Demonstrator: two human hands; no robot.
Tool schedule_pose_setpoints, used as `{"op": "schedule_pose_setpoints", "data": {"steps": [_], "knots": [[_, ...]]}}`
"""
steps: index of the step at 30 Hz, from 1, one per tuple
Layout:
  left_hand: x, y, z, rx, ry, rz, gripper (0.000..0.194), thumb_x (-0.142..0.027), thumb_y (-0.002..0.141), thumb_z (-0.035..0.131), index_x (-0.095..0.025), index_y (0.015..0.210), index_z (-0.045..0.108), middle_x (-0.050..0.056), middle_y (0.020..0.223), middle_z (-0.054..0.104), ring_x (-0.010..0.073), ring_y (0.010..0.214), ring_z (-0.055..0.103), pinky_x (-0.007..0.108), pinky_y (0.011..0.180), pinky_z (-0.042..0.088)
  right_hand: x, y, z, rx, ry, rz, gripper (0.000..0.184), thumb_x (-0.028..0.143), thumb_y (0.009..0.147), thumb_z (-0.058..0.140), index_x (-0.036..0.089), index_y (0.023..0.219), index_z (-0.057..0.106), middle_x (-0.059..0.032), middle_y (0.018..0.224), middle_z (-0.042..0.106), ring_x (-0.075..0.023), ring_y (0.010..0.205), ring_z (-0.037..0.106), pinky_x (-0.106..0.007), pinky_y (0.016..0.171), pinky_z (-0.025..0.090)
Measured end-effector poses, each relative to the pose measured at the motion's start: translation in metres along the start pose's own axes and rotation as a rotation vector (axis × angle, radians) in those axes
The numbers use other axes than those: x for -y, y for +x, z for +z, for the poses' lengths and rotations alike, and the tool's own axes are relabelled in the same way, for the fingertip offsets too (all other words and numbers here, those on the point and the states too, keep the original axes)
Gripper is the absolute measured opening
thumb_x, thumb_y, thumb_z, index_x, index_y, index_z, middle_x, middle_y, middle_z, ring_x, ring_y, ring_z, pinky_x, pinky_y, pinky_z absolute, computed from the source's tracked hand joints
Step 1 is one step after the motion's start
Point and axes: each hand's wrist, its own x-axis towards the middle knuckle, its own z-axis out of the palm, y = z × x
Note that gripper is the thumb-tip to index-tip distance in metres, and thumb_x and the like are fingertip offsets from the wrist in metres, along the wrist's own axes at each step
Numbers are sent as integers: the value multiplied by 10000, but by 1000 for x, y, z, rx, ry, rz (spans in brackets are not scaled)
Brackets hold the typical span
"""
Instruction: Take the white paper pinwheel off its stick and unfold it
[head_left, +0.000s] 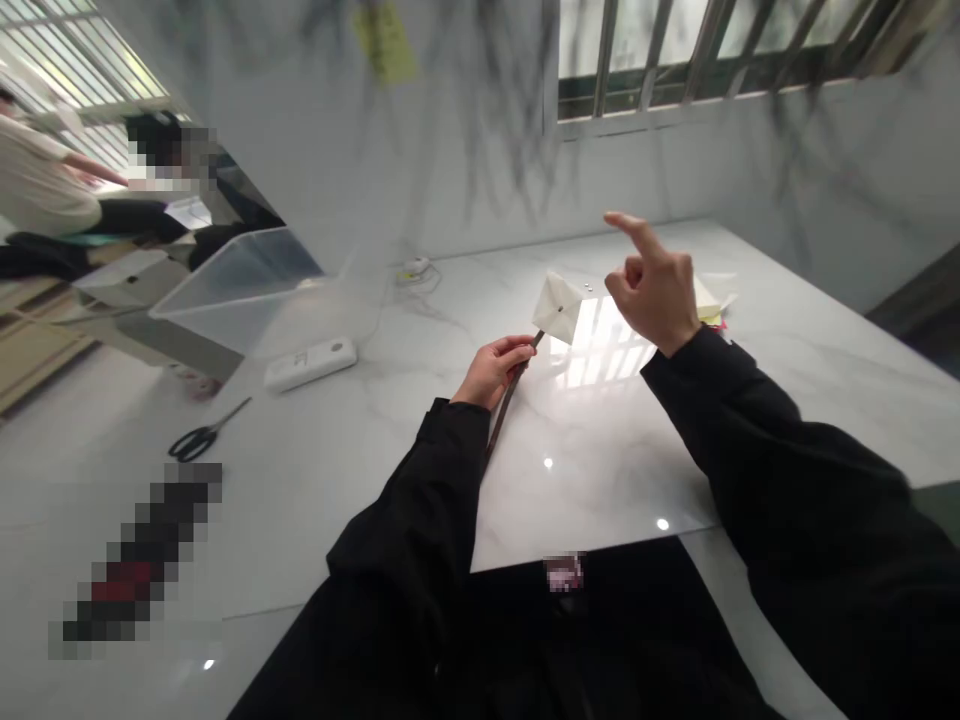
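Two hands up: my left hand [491, 370] grips the stick [504, 405] bearing a pinwheel [559, 307]; right hand [654, 285] empty, forefinger out at 1 o'clock. Risk: a hard flick tears the paper.

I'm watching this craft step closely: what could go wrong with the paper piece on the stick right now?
The left hand alone grips the thin stick, so the folded paper piece at its tip might wobble or slip. The right hand hovers beside it with the forefinger raised; a flick may bend the paper.
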Motion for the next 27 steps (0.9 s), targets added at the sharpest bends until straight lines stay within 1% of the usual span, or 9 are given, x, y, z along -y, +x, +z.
{"op": "schedule_pose_setpoints", "data": {"steps": [3,7,10,13,15,17,21,24,27], "knots": [[-2,-1,-1,3,6,-7,429,-328,560,953,-157,914,782,34,810,725,112,715,568,272,715,451,-34,0,30,266,-90,82,681,155,871,561,174,1552,557,-29,733,743,-226,700,666,-348,794,535],[-4,-2,-1,-14,2,-10,415,-332,562,953,-167,901,780,40,831,731,120,724,572,279,716,459,-65,-15,61,623,-140,120,279,198,844,616,198,988,855,-91,783,776,-233,784,693,-309,800,493],[-4,-2,-1,-21,7,-11,418,-330,565,946,-166,912,781,46,845,731,127,735,576,291,728,460,-71,-22,63,546,-112,183,258,215,856,594,189,916,843,-87,781,773,-225,761,687,-299,767,479],[-3,-3,0,0,30,-3,408,-323,571,941,-160,910,783,43,838,724,130,744,577,298,750,455,-64,-20,56,355,0,211,524,185,852,570,168,1354,722,-51,752,757,-213,713,663,-305,783,487],[-2,-3,1,30,61,-5,400,-320,572,942,-156,900,783,42,840,723,131,750,580,301,763,452,-59,-18,55,331,65,175,675,168,849,559,144,1523,580,-38,738,752,-203,692,650,-303,799,491],[-2,-3,1,50,80,-10,398,-315,568,943,-153,893,780,41,849,725,132,756,584,301,772,449,-58,-17,57,418,62,128,592,180,852,565,149,1434,669,-48,749,759,-201,698,651,-296,799,487],[-2,-3,0,30,57,-4,413,-319,564,943,-152,904,779,33,840,720,122,746,572,294,770,441,-72,-22,66,733,-58,126,247,205,831,603,192,854,848,-74,728,757,-208,697,654,-288,697,443],[-4,-2,-1,9,39,-8,430,-326,556,946,-151,912,781,28,813,710,116,724,554,290,752,438,-80,-24,67,689,-74,198,240,203,837,600,199,782,834,-72,741,759,-203,723,663,-280,689,428],[-5,-3,-1,-6,37,-13,435,-334,551,947,-157,911,780,28,813,707,119,720,550,290,735,440,-75,-25,65,563,-33,233,242,211,852,598,195,892,836,-61,772,764,-200,729,663,-281,718,442]]}}
